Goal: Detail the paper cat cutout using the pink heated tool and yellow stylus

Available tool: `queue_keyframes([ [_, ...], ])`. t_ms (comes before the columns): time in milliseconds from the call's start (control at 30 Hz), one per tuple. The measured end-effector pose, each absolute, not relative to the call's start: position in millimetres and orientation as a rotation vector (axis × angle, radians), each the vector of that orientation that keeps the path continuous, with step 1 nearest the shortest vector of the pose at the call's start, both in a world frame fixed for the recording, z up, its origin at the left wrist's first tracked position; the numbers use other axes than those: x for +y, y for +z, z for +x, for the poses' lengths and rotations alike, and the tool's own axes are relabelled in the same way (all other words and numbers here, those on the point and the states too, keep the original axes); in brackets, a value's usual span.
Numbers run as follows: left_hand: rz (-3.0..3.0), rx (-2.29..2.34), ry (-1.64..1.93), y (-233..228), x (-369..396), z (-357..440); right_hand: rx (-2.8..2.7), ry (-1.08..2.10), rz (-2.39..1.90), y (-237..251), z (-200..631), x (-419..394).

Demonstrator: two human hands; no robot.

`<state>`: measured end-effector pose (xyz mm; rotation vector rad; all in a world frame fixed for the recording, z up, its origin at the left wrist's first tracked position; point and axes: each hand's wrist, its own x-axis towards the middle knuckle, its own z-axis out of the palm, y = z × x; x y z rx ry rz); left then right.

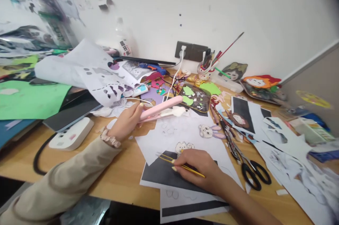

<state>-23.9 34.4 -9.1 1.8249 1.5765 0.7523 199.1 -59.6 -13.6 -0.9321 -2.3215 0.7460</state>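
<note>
My left hand [129,121] is wrapped round a pink hair straightener [161,108], its far end pointing right over the papers. A small reddish glow shows between its arms near my fingers. My right hand [200,168] pinches yellow tweezers [165,158], whose two tips point left above a black-printed sheet [156,174]. Just beyond my right fingers lies a small cut-out animal drawing [181,146] on white paper [169,135], partly covered by the hand. A long-eared cut-out figure [210,131] lies farther right on the same paper.
Black-handled scissors [255,174] lie at right beside loose paper scraps. A white power strip [71,135] sits at left near a green sheet [31,99]. Behind stand a tray of scraps [202,99], a pen cup [206,70] and a bottle [123,41] against the wall.
</note>
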Motion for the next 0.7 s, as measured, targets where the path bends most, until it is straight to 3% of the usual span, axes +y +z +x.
queue_keyframes([
  [233, 1.652, 1.568, 0.802, -8.4, 30.2, -26.9, -1.686, 0.927, -1.185, 7.2, 226.5, -51.3],
  [433, 1.637, 1.568, 0.766, -6.9, 30.5, -26.5, -1.257, 0.544, -1.333, 18.9, 272.4, -20.8],
  [700, 1.649, 1.583, 0.744, -7.5, 30.9, -26.6, -1.401, 0.308, -1.615, 2.0, 297.1, 25.5],
])
